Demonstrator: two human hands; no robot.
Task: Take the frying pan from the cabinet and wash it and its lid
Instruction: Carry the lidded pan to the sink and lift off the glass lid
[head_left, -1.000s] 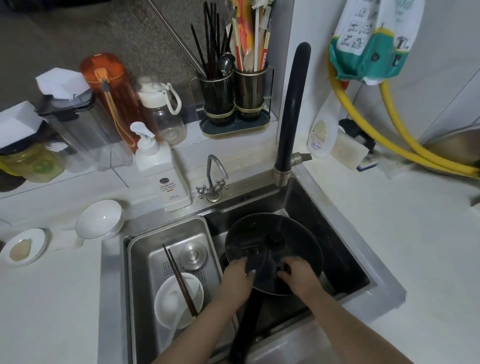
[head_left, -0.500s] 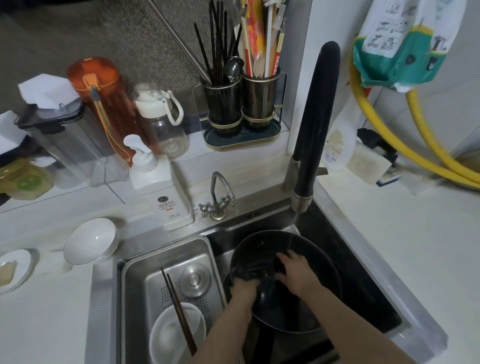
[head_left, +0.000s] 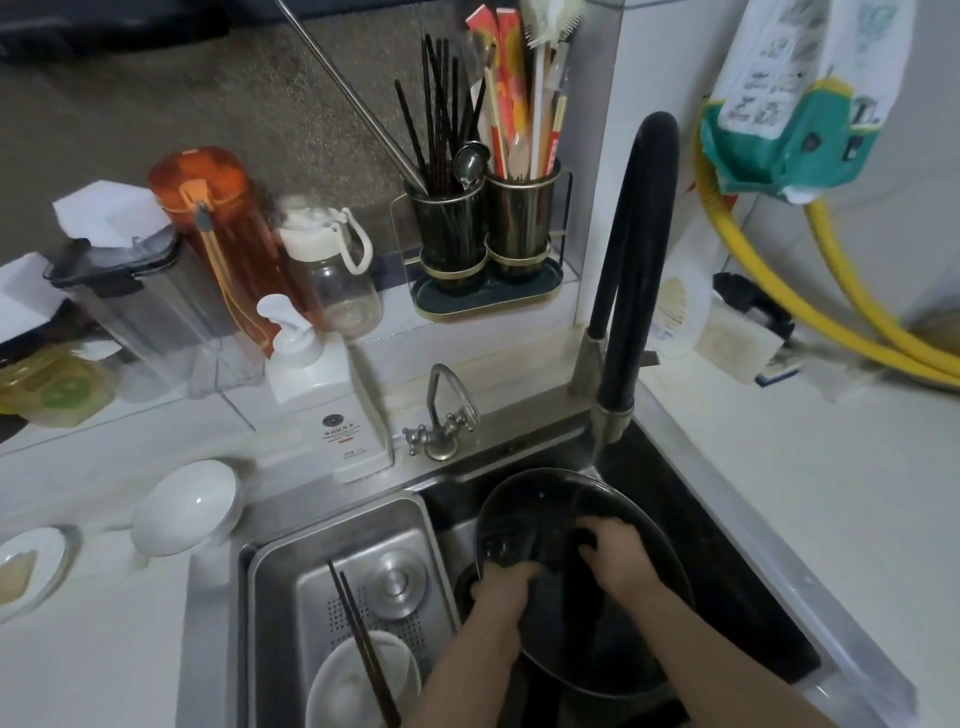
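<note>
Frying pan (head_left: 566, 545) sits in the right basin of the sink (head_left: 727, 587), tilted, with its dark inside turned up toward you and its far rim just below the spout of the black faucet (head_left: 631, 291). A thin stream of water falls from that spout onto the far rim. Your left hand (head_left: 501, 587) grips the pan's left rim, fingers curled over the edge into the bowl. Your right hand (head_left: 615, 558) lies inside the pan with fingers bent down against the surface; it seems to press a dark object there, but blur prevents confirming what it is. A glass lid cannot be made out apart from the pan in this view.

In the left part of the sink rests a steel drain tray (head_left: 291, 577). It holds a round metal stopper (head_left: 397, 584) and a white bowl (head_left: 343, 686), with dark chopsticks (head_left: 358, 639) laid across the bowl. Behind the sink stands a small chrome tap (head_left: 441, 415), and just left of it a white pump bottle (head_left: 332, 395). On the counter to the left sit a second white bowl (head_left: 189, 506) and a small plate (head_left: 31, 564). Further back stand an orange bottle (head_left: 218, 228), a clear bottle with a white cap (head_left: 332, 270) and a twin utensil holder (head_left: 483, 228). A yellow hose (head_left: 852, 306) runs along the right wall.
</note>
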